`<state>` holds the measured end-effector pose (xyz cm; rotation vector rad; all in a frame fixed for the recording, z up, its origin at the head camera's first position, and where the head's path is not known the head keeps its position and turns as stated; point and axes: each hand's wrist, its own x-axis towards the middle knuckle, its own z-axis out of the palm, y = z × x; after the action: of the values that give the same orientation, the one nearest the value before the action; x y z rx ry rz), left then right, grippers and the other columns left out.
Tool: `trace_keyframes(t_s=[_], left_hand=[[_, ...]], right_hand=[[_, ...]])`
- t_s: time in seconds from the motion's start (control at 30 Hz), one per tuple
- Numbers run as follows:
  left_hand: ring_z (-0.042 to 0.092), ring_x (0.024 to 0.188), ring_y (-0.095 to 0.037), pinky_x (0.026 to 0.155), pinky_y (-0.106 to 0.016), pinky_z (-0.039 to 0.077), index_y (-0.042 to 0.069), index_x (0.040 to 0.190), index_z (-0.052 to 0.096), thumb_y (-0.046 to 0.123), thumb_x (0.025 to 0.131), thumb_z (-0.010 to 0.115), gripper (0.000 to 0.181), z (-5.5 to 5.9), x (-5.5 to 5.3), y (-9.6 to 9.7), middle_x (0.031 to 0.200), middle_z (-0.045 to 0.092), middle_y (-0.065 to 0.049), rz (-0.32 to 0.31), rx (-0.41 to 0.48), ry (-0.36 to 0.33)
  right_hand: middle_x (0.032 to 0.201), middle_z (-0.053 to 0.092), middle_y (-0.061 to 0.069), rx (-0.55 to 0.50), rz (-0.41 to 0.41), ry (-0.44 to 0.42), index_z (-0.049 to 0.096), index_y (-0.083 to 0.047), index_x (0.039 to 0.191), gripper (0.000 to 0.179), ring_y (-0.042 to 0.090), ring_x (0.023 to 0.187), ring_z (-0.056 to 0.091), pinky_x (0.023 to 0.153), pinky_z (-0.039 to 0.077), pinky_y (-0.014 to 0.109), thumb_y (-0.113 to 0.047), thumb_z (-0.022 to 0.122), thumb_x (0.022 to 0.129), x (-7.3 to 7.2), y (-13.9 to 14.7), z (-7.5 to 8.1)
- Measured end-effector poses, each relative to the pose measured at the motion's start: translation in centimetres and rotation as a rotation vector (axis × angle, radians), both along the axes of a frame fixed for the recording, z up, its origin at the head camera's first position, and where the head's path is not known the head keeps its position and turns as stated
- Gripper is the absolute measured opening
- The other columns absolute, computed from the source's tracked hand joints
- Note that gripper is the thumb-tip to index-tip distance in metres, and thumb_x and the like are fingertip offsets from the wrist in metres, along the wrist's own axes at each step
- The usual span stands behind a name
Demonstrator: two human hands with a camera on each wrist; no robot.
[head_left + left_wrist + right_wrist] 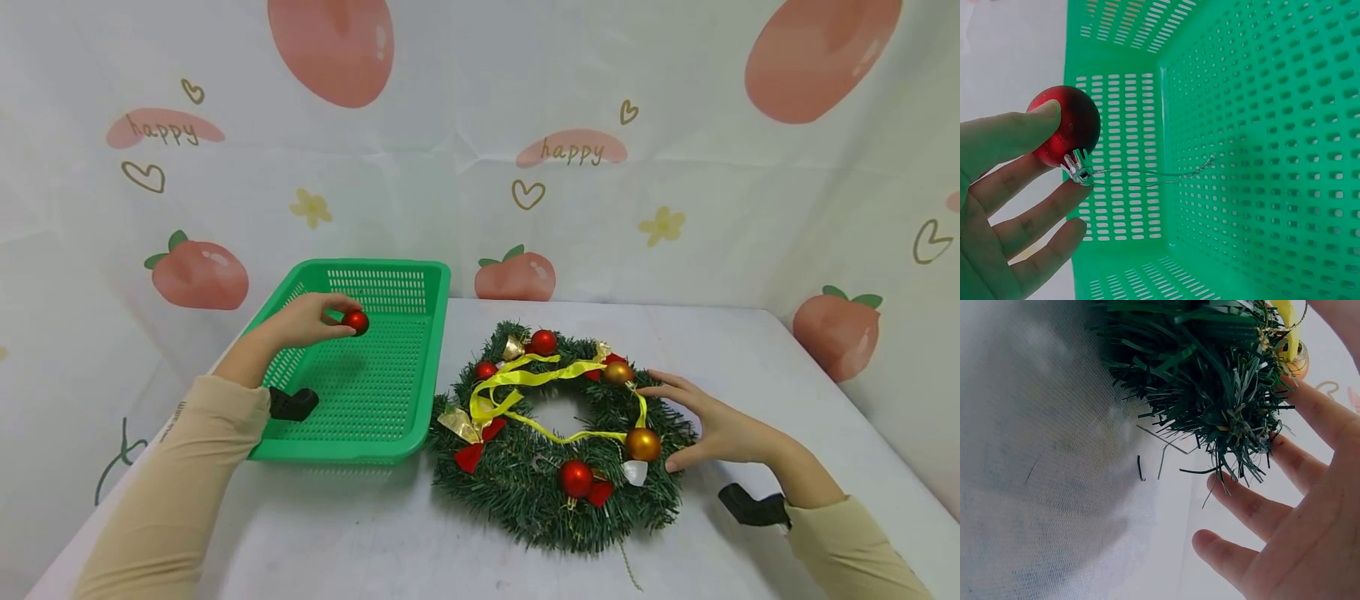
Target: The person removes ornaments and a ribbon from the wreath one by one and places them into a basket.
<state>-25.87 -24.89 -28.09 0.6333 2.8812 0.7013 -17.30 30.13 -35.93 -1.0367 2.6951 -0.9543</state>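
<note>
Over the green plastic basket, my left hand pinches a red Christmas ball between thumb and fingers. The left wrist view shows the silver cap of this red ball and a thin string loop hanging from it. A green tinsel wreath lies on the table, decorated with red balls, gold balls, small bows and a yellow ribbon. My right hand rests at the wreath's right edge, thumb and fingers spread. In the right wrist view its fingertips touch the wreath's bristles.
The basket stands left of the wreath on a white-covered table. A patterned curtain hangs behind the table. A loose gold cord trails from the wreath's front. Black wrist mounts sit below each hand.
</note>
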Motion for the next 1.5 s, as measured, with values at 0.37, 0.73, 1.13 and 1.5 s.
trace_keyframes(t_s=[0.37,0.73,1.13,1.5], left_hand=[[0.057,0.108,-0.047,0.089,-0.052,0.05,-0.007,0.128,0.048,0.012,0.092,0.057,0.041,-0.8,-0.8,-0.4,0.127,0.051,-0.032,0.055,-0.017,-0.013],[0.051,0.113,-0.049,0.091,-0.055,0.046,-0.008,0.131,0.044,0.014,0.095,0.051,0.043,0.3,-0.3,0.4,0.13,0.047,-0.033,0.144,-0.032,0.048],[0.058,0.111,-0.039,0.093,-0.05,0.048,-0.001,0.127,0.053,0.015,0.094,0.055,0.037,1.9,1.9,4.6,0.128,0.055,-0.022,0.016,0.025,0.139],[0.061,0.108,-0.032,0.092,-0.045,0.05,0.003,0.123,0.058,0.016,0.091,0.06,0.035,2.9,3.7,9.6,0.124,0.06,-0.015,-0.142,0.061,0.139]], right_hand=[[0.149,0.019,0.024,-0.003,-0.008,-0.013,0.041,-0.011,0.138,0.081,-0.029,0.121,0.006,0.083,0.032,0.076,-0.026,0.082,0.069,0.1,-0.1,0.1],[0.15,0.019,0.02,-0.002,-0.002,0.004,0.042,-0.012,0.138,0.081,-0.027,0.123,0.008,0.083,0.033,0.075,-0.025,0.082,0.068,0.0,-0.2,0.0],[0.146,0.021,0.029,0.005,-0.012,0.003,0.042,-0.013,0.138,0.081,-0.028,0.122,0.007,0.084,0.034,0.075,-0.026,0.082,0.068,0.1,-0.1,0.1],[0.151,0.02,0.017,0.003,-0.009,0.003,0.042,-0.013,0.137,0.081,-0.028,0.122,0.007,0.083,0.034,0.075,-0.027,0.082,0.069,0.1,-0.1,0.1]])
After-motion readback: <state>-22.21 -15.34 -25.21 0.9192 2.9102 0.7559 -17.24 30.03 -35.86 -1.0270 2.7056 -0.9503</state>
